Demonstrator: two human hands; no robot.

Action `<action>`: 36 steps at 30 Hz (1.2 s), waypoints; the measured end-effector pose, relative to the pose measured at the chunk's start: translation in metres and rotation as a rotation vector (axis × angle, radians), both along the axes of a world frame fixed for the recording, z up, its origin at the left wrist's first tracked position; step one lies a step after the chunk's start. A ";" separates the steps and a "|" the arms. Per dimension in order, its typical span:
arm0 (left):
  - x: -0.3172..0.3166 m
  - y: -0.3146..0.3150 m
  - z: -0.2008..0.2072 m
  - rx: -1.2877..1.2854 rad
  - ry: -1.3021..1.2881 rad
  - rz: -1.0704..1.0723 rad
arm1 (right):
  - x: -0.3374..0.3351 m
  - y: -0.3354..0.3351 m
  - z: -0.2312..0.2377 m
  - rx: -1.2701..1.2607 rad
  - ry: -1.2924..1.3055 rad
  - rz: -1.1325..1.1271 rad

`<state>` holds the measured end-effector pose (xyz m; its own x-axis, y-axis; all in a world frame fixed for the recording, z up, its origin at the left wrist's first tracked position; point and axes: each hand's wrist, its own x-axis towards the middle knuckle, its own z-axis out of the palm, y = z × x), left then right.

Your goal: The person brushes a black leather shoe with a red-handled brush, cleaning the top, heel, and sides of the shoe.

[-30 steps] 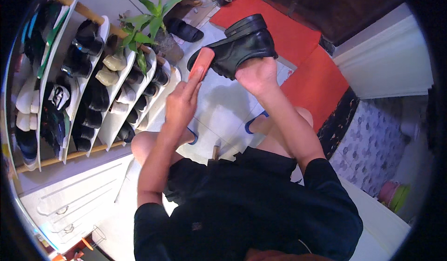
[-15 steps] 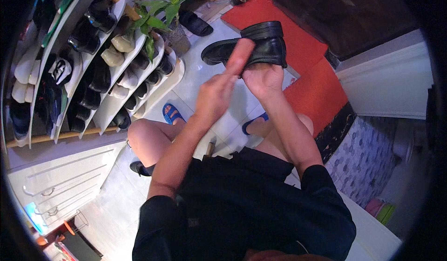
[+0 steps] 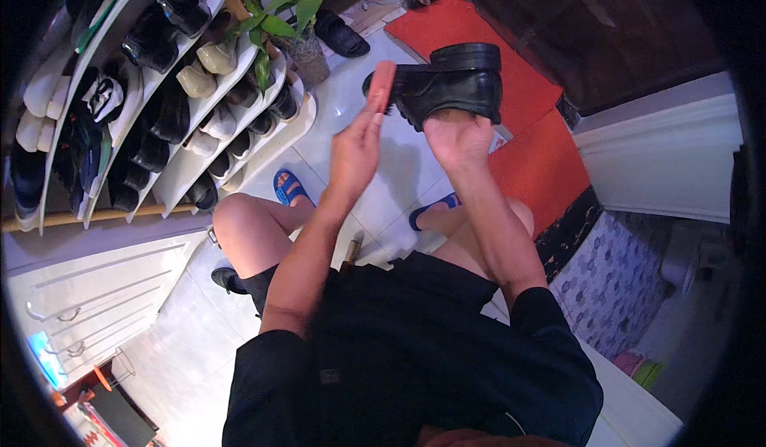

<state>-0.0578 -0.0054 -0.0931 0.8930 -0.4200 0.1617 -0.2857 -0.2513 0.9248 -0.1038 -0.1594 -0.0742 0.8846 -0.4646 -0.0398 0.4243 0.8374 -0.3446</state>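
My left hand (image 3: 357,148) grips a shoe brush (image 3: 382,86) with a red back and dark bristles. The bristles face the toe half of a black leather shoe (image 3: 463,92) and seem to touch it. My right hand (image 3: 459,140) holds the shoe up from inside its opening, its fingers hidden there. The shoe is turned over, heel uppermost and toe to the left, and the brush covers part of the toe.
On the left stands a white shoe rack (image 3: 231,44) with several pairs of shoes. A potted plant (image 3: 307,62) and a black slipper (image 3: 341,33) are beyond it. Red mats (image 3: 535,160) lie at right by a dark door (image 3: 590,32). My feet wear blue sandals (image 3: 289,185).
The brush has moved left along the shoe, from its middle toward the toe, and now stands more upright. The shoe has shifted slightly right.
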 end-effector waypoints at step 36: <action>0.050 0.067 0.069 0.531 -0.825 -0.564 | -0.002 0.000 -0.007 -0.833 0.409 0.288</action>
